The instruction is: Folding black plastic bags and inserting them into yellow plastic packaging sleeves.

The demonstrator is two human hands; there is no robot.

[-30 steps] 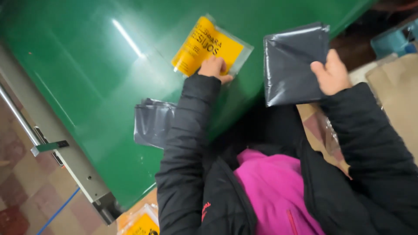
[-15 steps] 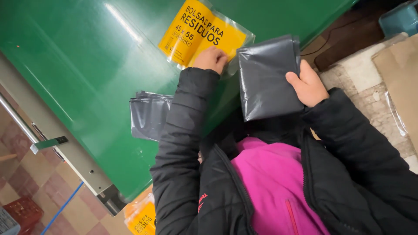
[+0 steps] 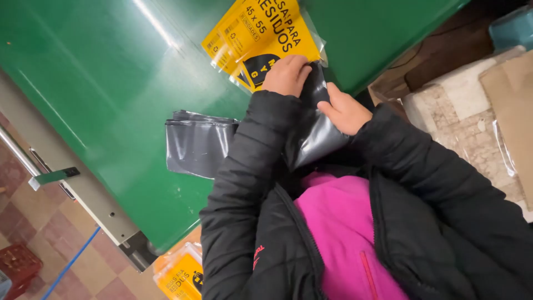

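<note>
A clear packet with a yellow printed insert (image 3: 261,36) lies on the green table (image 3: 111,94). My left hand (image 3: 286,75) presses on its near edge, fingers curled over it and touching a folded dark grey plastic bag (image 3: 313,133). That bag is gripped from the right by my right hand (image 3: 344,111), which holds it against the packet's edge, just below my left hand. My black jacket sleeves hide the bag's lower part.
A second pile of folded grey bags (image 3: 197,147) lies on the table left of my left arm. More yellow packets (image 3: 180,275) sit below the table's metal edge (image 3: 83,191). Cardboard (image 3: 511,111) is at the right, a red crate (image 3: 16,266) on the tiled floor.
My right hand has carried the grey bag left and down from open air until it meets my left hand at the yellow packet. The left hand stayed on the packet.
</note>
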